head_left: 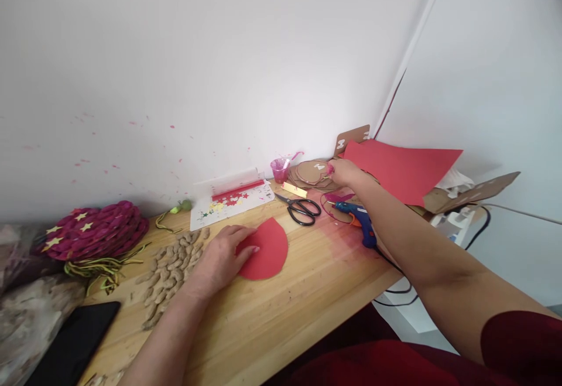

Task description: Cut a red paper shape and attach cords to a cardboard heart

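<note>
My left hand (226,257) lies on the left part of a red paper disc (270,248), thumb and fingers apart on its surface. My right hand (345,174) reaches to the back of the table, beside a stack of round cardboard pieces (311,170). Its fingers are drawn together near a small pink patch; what they hold, if anything, is unclear. Between the hands lie black-handled scissors (302,210). A blue hot glue gun (362,222) rests under my right forearm, partly covered by it.
Peanuts (169,275) spread left of the disc. Further left are a magenta braided stack (99,231) with stars and a black flat object (74,345). Behind stand a pink-stained cup (280,170) and a white sheet (228,207) with star confetti. Red paper (399,166) leans right.
</note>
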`<state>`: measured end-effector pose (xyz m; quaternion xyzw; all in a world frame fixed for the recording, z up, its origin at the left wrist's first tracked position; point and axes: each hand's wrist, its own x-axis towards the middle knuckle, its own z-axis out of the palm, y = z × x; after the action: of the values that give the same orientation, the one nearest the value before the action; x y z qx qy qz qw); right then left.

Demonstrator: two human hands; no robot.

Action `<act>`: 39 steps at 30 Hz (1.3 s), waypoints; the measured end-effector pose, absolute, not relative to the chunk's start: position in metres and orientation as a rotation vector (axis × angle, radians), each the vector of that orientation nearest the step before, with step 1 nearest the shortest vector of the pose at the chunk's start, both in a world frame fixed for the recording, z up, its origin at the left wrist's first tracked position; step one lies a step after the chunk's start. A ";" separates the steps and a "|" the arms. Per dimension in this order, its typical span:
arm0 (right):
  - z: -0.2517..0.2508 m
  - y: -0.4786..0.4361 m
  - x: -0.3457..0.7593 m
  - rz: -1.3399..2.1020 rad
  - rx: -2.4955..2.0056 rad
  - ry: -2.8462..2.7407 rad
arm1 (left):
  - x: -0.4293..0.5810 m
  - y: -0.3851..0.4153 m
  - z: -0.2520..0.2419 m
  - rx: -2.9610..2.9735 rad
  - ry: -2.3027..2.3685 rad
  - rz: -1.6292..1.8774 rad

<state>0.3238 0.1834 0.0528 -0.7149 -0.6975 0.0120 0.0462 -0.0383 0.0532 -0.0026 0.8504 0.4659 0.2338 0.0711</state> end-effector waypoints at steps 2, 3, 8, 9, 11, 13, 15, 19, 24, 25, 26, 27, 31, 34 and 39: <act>0.051 0.181 0.325 0.055 -2.194 -2.117 | -0.038 0.052 -0.003 2.575 1.379 0.704; 0.050 0.180 0.325 0.064 -2.199 -2.109 | -0.038 0.052 -0.002 2.580 1.370 0.703; 0.043 0.183 0.331 0.097 -2.156 -2.050 | -0.038 0.052 -0.002 2.570 1.360 0.689; 0.043 0.185 0.332 0.099 -2.134 -2.030 | -0.038 0.052 -0.003 2.561 1.364 0.689; 0.046 0.190 0.335 0.088 -2.088 -1.969 | -0.039 0.053 -0.004 2.534 1.378 0.705; 0.052 0.195 0.332 0.064 -2.033 -1.899 | -0.039 0.054 -0.005 2.501 1.388 0.737; 0.060 0.197 0.321 0.160 -1.901 -1.768 | -0.039 0.054 -0.006 2.471 1.391 0.764; 0.069 0.185 0.272 0.695 -1.398 -1.304 | -0.037 0.052 -0.004 2.385 1.392 0.806; 0.056 0.139 0.195 0.623 -1.111 -1.885 | -0.036 0.052 0.002 2.001 1.471 1.007; 0.052 0.130 0.182 0.581 -1.040 -2.025 | -0.036 0.052 0.003 1.888 1.479 1.069; 0.048 0.122 0.171 0.546 -0.968 -2.128 | -0.036 0.053 0.005 1.779 1.478 1.130; 0.044 0.115 0.162 0.524 -0.903 -2.196 | -0.036 0.054 0.006 1.690 1.468 1.179; 0.023 0.102 0.144 0.490 -0.774 -2.272 | -0.037 0.056 0.012 1.572 1.465 1.230; 0.007 0.100 0.145 0.519 -0.737 -2.252 | -0.038 0.056 0.011 1.632 1.540 1.198; 0.004 0.098 0.151 0.568 -0.751 -2.231 | -0.039 0.057 0.008 1.634 1.569 1.280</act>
<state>0.1510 0.0983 0.0042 -0.2901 -0.8622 0.2197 0.3523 -0.0390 0.0566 0.0079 0.6053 0.5813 0.4740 0.2666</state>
